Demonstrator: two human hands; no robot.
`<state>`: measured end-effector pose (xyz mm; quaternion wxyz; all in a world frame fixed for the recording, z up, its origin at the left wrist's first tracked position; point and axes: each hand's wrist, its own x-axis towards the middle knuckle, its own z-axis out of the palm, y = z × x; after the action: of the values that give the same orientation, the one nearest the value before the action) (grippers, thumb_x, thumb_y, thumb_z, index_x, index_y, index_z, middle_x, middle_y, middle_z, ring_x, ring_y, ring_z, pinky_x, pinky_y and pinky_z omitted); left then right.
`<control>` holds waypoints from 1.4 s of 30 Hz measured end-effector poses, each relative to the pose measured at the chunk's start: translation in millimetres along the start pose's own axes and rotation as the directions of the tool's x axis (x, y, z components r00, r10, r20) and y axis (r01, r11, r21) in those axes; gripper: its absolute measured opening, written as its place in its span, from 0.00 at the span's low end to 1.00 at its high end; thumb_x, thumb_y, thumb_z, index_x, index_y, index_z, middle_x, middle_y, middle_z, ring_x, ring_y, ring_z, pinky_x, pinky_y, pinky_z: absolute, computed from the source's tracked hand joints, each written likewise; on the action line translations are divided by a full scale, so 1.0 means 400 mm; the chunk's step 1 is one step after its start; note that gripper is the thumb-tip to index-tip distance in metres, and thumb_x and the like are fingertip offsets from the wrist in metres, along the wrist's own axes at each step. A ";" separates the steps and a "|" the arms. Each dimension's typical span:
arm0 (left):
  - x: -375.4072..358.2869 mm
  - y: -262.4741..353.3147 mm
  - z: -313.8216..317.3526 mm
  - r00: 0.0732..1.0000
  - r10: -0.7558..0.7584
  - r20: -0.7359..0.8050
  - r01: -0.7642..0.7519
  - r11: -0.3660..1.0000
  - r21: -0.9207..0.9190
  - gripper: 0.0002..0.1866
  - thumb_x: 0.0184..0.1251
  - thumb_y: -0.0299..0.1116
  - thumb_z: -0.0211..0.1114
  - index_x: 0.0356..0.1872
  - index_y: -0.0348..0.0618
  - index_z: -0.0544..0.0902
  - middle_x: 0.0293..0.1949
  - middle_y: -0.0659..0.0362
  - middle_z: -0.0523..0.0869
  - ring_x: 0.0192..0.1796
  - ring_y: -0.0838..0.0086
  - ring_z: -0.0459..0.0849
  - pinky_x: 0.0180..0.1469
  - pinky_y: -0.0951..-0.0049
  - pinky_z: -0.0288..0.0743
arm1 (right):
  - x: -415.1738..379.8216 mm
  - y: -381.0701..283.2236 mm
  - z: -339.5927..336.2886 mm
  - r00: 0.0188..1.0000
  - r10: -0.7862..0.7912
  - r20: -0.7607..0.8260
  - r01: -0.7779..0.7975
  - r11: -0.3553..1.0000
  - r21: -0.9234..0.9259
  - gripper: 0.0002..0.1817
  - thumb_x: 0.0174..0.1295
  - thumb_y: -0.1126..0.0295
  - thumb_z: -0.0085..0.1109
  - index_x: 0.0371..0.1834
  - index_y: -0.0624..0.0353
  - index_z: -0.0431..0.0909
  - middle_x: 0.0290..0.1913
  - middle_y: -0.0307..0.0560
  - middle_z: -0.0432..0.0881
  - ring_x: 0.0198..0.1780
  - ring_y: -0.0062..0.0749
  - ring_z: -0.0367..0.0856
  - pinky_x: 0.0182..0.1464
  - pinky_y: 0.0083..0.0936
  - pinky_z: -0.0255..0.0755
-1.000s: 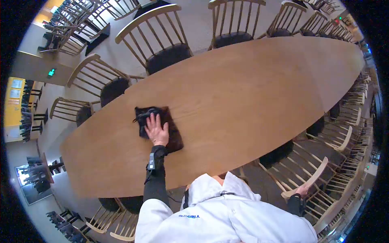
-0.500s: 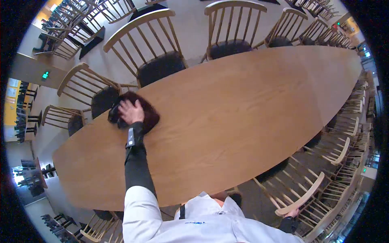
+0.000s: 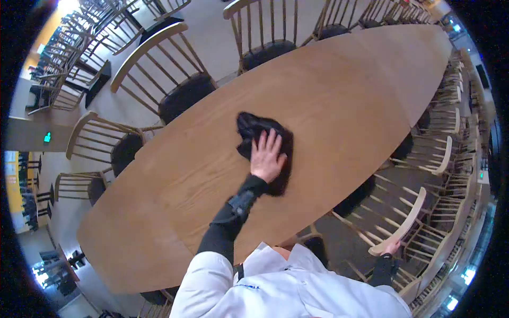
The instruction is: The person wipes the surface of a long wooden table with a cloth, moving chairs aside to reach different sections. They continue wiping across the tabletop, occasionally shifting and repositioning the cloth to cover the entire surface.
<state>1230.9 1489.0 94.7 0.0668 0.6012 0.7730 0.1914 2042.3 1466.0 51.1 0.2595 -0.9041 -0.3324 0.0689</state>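
Note:
My left hand lies flat, fingers spread, on a dark cloth near the middle of a long wooden table. The cloth is bunched beyond my fingertips and spreads out to the right of the hand and under it. Off to the right, my right hand is closed around the end of the top rail of a wooden chair, beside the table's near edge. Part of that hand's fingers is hidden by the rail.
Spindle-back chairs with dark seats line the far side, among them one chair at the upper left and another chair beside it. More chairs crowd the right. Stacked furniture stands at the back left.
My left hand has slid the cloth from the table's far left edge rightward to its middle. The view has shifted slightly. My right hand stays on the chair.

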 end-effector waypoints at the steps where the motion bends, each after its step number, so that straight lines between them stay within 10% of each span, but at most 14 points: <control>1: -0.049 0.046 0.004 0.998 0.052 0.037 -0.051 0.998 -0.032 0.35 0.64 0.50 0.63 0.70 0.47 0.70 0.77 0.53 0.61 0.76 0.51 0.59 0.74 0.39 0.50 | -0.079 -0.107 -0.019 0.981 0.179 0.076 -0.192 0.957 0.216 0.24 0.77 0.58 0.43 0.71 0.56 0.66 0.61 0.56 0.78 0.55 0.47 0.80 0.57 0.39 0.75; 10: -0.464 0.150 -0.023 0.913 0.319 0.253 -0.284 0.944 -0.166 0.33 0.65 0.51 0.63 0.71 0.58 0.71 0.75 0.61 0.65 0.76 0.59 0.61 0.75 0.42 0.51 | 0.041 0.034 0.054 0.999 -0.039 -0.009 0.040 0.986 0.159 0.27 0.74 0.52 0.45 0.63 0.65 0.71 0.57 0.63 0.80 0.55 0.53 0.79 0.59 0.41 0.72; 18: -0.507 -0.155 -0.153 0.937 -0.343 0.063 0.321 0.919 0.228 0.39 0.63 0.53 0.64 0.74 0.51 0.66 0.79 0.57 0.57 0.77 0.50 0.58 0.77 0.42 0.43 | -0.056 -0.068 0.024 0.996 -0.084 0.006 0.085 0.991 -0.104 0.24 0.76 0.55 0.43 0.60 0.65 0.73 0.56 0.64 0.80 0.57 0.52 0.78 0.59 0.41 0.70; 22: -0.362 -0.123 -0.086 0.850 -0.521 -0.081 0.517 0.795 0.318 0.37 0.69 0.55 0.56 0.75 0.48 0.62 0.80 0.53 0.53 0.78 0.46 0.52 0.74 0.34 0.46 | -0.094 -0.075 0.037 0.997 -0.067 -0.035 0.072 0.986 0.150 0.25 0.77 0.53 0.41 0.64 0.64 0.68 0.58 0.60 0.77 0.53 0.51 0.80 0.52 0.43 0.75; 24: -0.280 -0.042 -0.038 0.798 -0.598 -0.078 0.585 0.738 0.336 0.37 0.72 0.55 0.53 0.76 0.46 0.61 0.80 0.51 0.50 0.78 0.43 0.51 0.72 0.31 0.47 | -0.175 -0.162 0.001 0.958 0.197 0.210 -0.281 0.799 0.532 0.29 0.76 0.50 0.43 0.70 0.60 0.63 0.63 0.58 0.74 0.55 0.51 0.79 0.46 0.46 0.79; 28: -0.175 0.169 0.061 0.904 -0.426 0.026 0.398 0.863 0.313 0.39 0.70 0.55 0.54 0.75 0.43 0.61 0.80 0.49 0.50 0.78 0.42 0.50 0.70 0.30 0.51 | -0.216 -0.180 -0.009 0.954 0.206 0.219 -0.296 0.773 0.561 0.25 0.77 0.51 0.41 0.69 0.55 0.61 0.57 0.51 0.76 0.46 0.46 0.80 0.41 0.42 0.80; 34: -0.157 0.495 0.167 0.970 0.032 0.242 -0.051 0.996 0.075 0.38 0.66 0.52 0.59 0.74 0.45 0.64 0.79 0.50 0.54 0.78 0.44 0.52 0.72 0.29 0.45 | -0.285 -0.281 -0.063 0.903 0.216 0.371 -0.412 0.679 0.607 0.33 0.77 0.51 0.43 0.79 0.51 0.48 0.74 0.50 0.60 0.67 0.42 0.68 0.59 0.41 0.72; 42: -0.272 0.401 0.069 0.896 0.219 0.386 -0.267 0.961 0.074 0.35 0.65 0.49 0.63 0.73 0.57 0.67 0.77 0.58 0.60 0.78 0.52 0.56 0.75 0.38 0.47 | -0.043 -0.206 -0.022 0.929 0.062 0.365 -0.266 0.798 0.541 0.38 0.70 0.57 0.58 0.76 0.61 0.52 0.68 0.51 0.68 0.66 0.40 0.67 0.68 0.35 0.60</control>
<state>1414.3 1424.0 115.8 0.1507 0.7213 0.6753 0.0313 1985.0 1504.3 100.3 0.4571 -0.7822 -0.2530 0.3395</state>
